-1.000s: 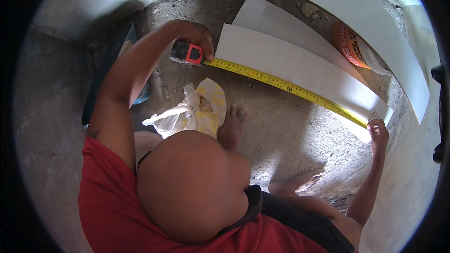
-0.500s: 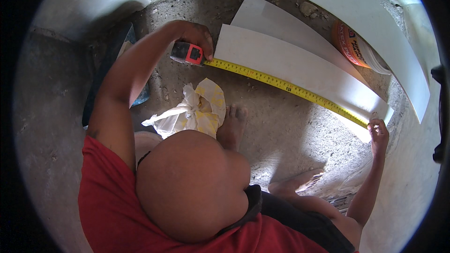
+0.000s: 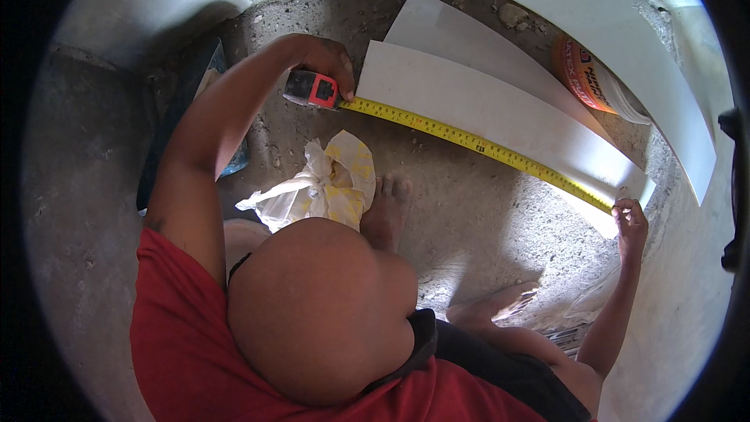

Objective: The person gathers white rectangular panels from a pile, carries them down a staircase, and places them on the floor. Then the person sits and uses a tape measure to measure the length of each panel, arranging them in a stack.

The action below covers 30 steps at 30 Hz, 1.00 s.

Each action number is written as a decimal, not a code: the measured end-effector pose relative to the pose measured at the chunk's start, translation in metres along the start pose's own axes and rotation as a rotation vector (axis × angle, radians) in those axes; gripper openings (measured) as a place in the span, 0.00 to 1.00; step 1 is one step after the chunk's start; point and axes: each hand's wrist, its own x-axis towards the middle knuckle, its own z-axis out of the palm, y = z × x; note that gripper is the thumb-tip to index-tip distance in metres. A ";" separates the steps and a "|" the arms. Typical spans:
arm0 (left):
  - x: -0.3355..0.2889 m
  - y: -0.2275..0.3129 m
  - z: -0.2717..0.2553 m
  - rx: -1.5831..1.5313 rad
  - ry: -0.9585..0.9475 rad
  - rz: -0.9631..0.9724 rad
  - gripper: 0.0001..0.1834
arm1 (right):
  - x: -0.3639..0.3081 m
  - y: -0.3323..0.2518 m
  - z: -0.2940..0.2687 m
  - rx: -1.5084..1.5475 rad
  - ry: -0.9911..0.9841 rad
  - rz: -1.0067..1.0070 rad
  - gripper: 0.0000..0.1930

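White board [image 3: 469, 98] shifted slightly left (at its left end).

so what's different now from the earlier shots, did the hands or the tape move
Nothing has visibly moved, and nothing was taken hold of or let go. The left hand stays at the case of the tape measure, the right hand at the free end of its yellow blade, stretched along the near white panel. The bag and bucket also stayed put.

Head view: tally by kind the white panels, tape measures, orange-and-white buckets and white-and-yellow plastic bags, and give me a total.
White panels: 3
Tape measure: 1
Orange-and-white bucket: 1
White-and-yellow plastic bag: 1
Total: 6
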 end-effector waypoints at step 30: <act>-0.002 0.003 0.002 0.018 0.017 -0.004 0.19 | 0.004 -0.004 0.006 0.077 0.044 -0.006 0.03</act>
